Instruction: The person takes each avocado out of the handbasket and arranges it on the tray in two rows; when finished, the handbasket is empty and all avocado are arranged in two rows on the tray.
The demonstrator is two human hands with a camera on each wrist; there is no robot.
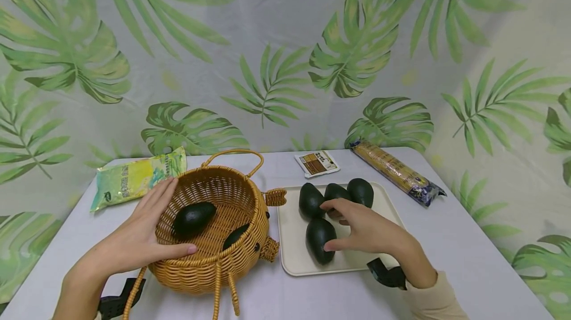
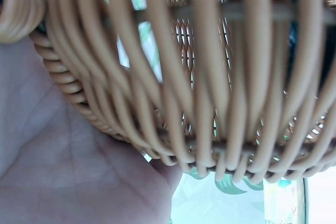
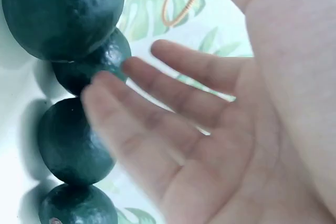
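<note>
While packages (image 1: 392, 167) lie behind, spread left hand (image 1: 139, 238) touches basket (image 1: 192, 278) and spread right hand (image 1: 370, 226) overhangs avocados (image 1: 317, 240).

Head view: even, diffuse light of moderate brightness; far grey-white leaf-printed fabric backdrop (image 1: 276, 27) dull; small highlights on dark green oval avocados (image 1: 320, 240). Left wrist view: honey-brown woven wicker basket (image 2: 257, 51) soft-focused at close range, pale background overexposed. Right wrist view: bare right hand's (image 3: 231, 145) nearest finger blurred; soft shadows beside avocados.
</note>
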